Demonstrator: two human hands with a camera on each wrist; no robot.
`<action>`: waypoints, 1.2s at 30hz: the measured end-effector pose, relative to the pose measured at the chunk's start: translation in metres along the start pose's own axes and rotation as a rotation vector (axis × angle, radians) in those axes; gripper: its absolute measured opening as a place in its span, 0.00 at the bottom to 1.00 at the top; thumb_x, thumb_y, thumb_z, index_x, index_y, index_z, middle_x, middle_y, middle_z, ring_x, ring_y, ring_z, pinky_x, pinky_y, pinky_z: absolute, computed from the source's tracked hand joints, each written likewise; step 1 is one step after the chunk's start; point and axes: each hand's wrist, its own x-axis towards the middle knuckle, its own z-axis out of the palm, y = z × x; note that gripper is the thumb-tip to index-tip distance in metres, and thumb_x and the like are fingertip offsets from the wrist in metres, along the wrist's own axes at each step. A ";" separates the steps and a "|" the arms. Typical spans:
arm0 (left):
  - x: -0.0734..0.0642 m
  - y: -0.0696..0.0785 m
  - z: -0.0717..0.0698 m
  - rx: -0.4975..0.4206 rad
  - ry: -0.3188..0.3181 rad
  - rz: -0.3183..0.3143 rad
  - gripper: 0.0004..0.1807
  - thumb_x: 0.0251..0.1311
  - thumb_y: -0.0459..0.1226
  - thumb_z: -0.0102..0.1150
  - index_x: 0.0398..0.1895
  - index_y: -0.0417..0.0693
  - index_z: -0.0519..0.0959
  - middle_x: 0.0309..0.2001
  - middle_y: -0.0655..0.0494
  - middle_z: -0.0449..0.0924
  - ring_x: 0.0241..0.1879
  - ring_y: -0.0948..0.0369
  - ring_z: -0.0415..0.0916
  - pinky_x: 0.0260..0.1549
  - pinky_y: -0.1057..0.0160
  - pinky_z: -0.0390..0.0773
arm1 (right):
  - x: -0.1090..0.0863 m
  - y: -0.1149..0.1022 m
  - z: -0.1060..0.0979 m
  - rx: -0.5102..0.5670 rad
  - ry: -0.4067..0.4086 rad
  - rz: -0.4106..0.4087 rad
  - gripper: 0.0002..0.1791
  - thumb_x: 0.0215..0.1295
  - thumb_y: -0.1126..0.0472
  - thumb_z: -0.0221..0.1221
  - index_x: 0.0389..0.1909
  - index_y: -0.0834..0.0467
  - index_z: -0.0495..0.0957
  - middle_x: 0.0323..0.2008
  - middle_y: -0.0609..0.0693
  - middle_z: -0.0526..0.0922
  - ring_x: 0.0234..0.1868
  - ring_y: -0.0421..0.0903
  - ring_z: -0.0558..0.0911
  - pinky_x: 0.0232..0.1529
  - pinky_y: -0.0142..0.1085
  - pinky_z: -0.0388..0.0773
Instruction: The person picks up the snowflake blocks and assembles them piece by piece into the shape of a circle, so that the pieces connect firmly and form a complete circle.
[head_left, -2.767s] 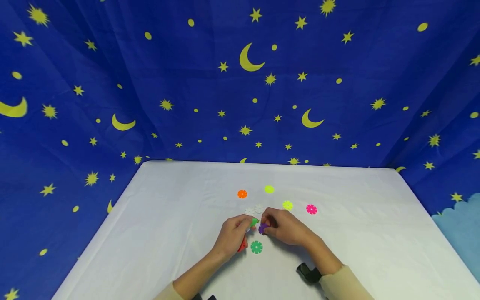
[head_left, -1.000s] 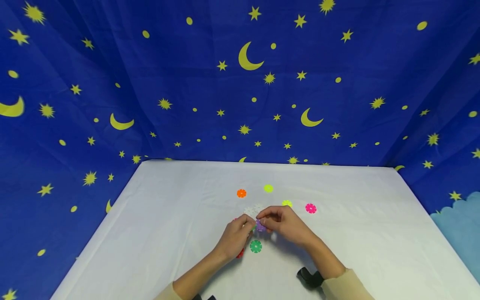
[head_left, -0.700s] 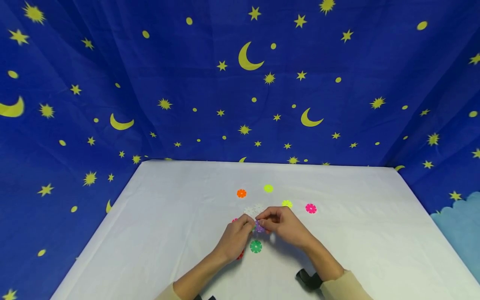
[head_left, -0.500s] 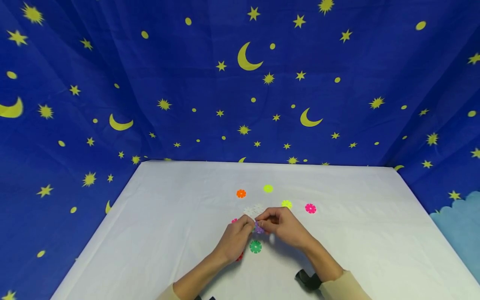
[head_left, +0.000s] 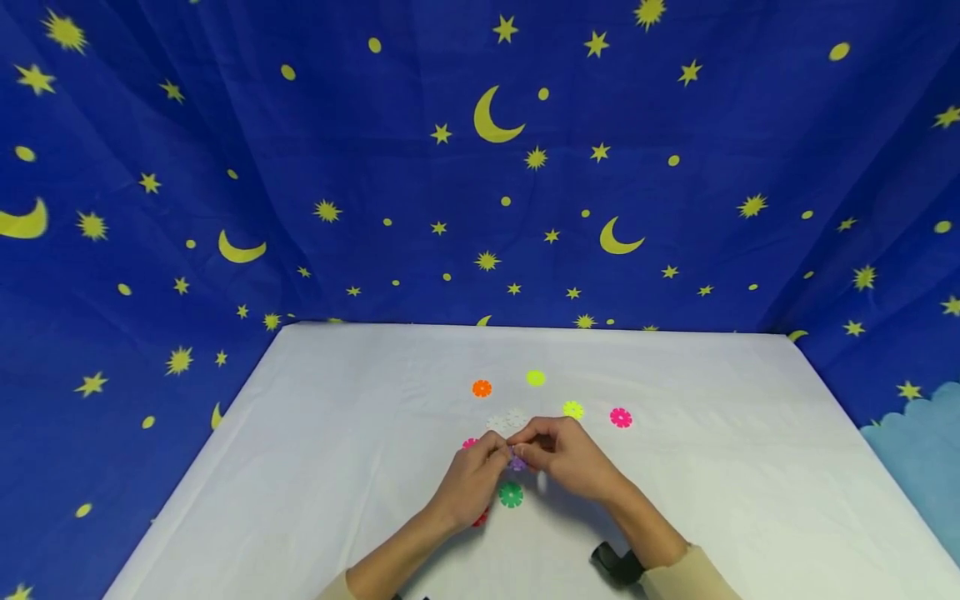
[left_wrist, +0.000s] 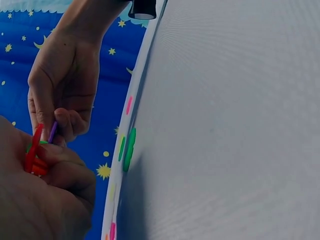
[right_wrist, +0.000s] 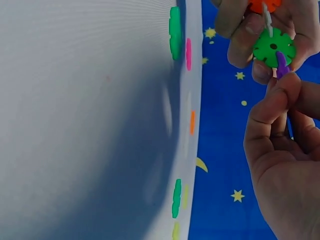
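My left hand [head_left: 467, 482] holds a small cluster of notched plastic discs joined together. In the right wrist view a green disc [right_wrist: 270, 45], a white disc [right_wrist: 268, 21] and an orange disc [right_wrist: 265, 6] show in it; the left wrist view adds a red disc [left_wrist: 33, 152]. My right hand [head_left: 573, 457] pinches a purple disc [right_wrist: 282, 66] between thumb and fingertips. The purple disc's edge meets the green disc's rim, at an angle to it. How deep it sits in a notch is hard to tell. Both hands are close together above the table.
On the white-covered table [head_left: 300, 467] lie loose discs: teal green [head_left: 511, 495] before the hands, white [head_left: 514, 418] behind, orange [head_left: 482, 388], yellow [head_left: 573, 409] and pink [head_left: 621, 417] farther out. A star-patterned blue curtain [head_left: 420, 250] hangs behind. A black wrist device [head_left: 617, 565] sits by the right forearm.
The purple disc, apart from the green one at first, has been brought against it as the hands moved together. Over the last second the hands have lowered slightly and barely shifted otherwise.
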 end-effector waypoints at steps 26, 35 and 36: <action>0.002 0.001 -0.002 -0.150 0.008 -0.007 0.09 0.72 0.44 0.47 0.46 0.52 0.74 0.35 0.54 0.79 0.09 0.62 0.70 0.09 0.64 0.71 | 0.005 0.012 -0.042 -0.197 0.169 0.108 0.09 0.67 0.61 0.59 0.44 0.60 0.82 0.33 0.54 0.83 0.29 0.48 0.79 0.27 0.37 0.77; 0.002 0.001 -0.001 -0.068 0.031 0.012 0.15 0.72 0.45 0.46 0.54 0.53 0.77 0.34 0.61 0.77 0.14 0.65 0.71 0.24 0.64 0.74 | 0.007 0.026 -0.050 -0.435 0.110 0.103 0.11 0.61 0.65 0.63 0.45 0.59 0.82 0.34 0.45 0.79 0.33 0.42 0.76 0.32 0.37 0.75; 0.003 0.001 -0.001 -0.066 0.033 0.011 0.15 0.72 0.45 0.46 0.54 0.53 0.78 0.34 0.62 0.77 0.14 0.65 0.71 0.24 0.64 0.74 | 0.007 0.028 -0.050 -0.469 0.098 0.102 0.12 0.60 0.66 0.64 0.46 0.59 0.83 0.34 0.45 0.78 0.34 0.42 0.75 0.33 0.38 0.75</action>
